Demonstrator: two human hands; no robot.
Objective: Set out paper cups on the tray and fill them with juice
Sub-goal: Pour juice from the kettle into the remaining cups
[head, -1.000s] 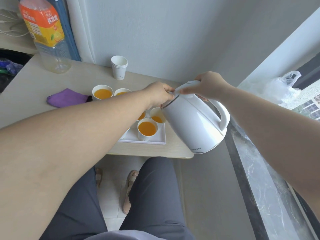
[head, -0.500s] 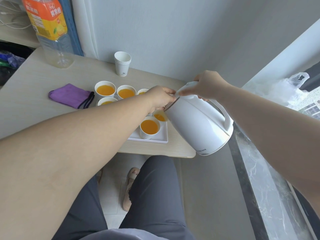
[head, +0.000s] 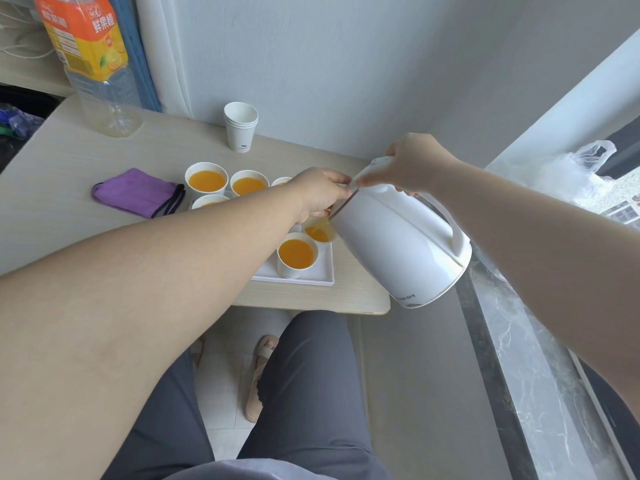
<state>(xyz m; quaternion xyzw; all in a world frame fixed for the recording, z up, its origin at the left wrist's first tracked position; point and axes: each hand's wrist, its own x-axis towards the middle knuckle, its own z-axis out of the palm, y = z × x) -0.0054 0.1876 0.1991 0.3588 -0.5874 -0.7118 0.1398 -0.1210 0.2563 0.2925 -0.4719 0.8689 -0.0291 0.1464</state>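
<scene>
A white kettle (head: 398, 244) hangs tilted over the right end of the white tray (head: 325, 271). My right hand (head: 412, 164) grips the top of its handle. My left hand (head: 318, 192) holds the lid edge near the spout. Orange juice runs from the spout into a paper cup (head: 320, 233) on the tray. A filled cup (head: 296, 254) stands just in front of it. More filled cups (head: 206, 180) (head: 248, 183) stand at the tray's far left; my left arm hides the middle ones.
A stack of empty paper cups (head: 240, 128) stands near the wall. A large, nearly empty juice bottle (head: 93, 64) is at the back left. A purple cloth (head: 138, 192) lies left of the tray. A plastic bag (head: 568, 174) sits on the marble sill at right.
The kettle has tipped a little further and juice now streams into the rear right cup. Both hands keep their hold. The view has shifted slightly.
</scene>
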